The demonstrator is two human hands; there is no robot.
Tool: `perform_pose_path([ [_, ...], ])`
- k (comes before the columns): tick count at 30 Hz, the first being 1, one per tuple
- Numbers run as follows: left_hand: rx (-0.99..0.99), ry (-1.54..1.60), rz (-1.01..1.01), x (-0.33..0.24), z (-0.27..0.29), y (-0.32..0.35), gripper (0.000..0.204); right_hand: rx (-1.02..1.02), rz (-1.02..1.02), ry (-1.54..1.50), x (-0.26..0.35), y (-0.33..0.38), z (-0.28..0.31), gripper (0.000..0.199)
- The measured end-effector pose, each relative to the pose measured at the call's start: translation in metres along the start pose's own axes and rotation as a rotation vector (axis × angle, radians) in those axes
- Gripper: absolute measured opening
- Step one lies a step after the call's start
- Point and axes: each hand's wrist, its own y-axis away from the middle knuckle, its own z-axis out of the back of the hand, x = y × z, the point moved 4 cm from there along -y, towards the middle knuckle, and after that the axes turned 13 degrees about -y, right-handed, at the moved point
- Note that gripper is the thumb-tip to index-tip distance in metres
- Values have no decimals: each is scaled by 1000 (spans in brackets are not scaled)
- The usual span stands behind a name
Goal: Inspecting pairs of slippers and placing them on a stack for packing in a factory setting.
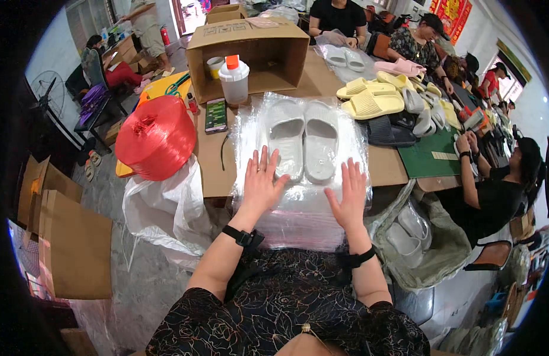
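grey slippers' (303, 142) heels blurred under clear plastic bag (298, 196)

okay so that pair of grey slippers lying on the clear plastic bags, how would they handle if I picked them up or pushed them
The grey slippers look like thick moulded foam, so probably light for their size and slightly bendy, not floppy. Lying flat, they shouldn't roll or tip. On the glossy clear bags under both hands, a push would likely slide them easily.

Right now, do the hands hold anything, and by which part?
Nothing is gripped. The left hand and right hand lie flat, fingers spread, on the clear plastic bag near the heel ends of the grey slippers.
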Motion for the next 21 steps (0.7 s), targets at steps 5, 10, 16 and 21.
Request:
perform_pose_path([
  [5,-22,44,1,-2,5,1,75,189,149,-156,60,-27,-49,71],
  [10,2,14,12,-1,7,0,73,238,160,-235,58,-23,-84,66],
  [16,-53,42,12,-2,7,0,75,24,55,-1,21,7,-65,64],
  [21,-37,23,14,-2,6,0,74,32,31,-26,16,10,-67,63],
])
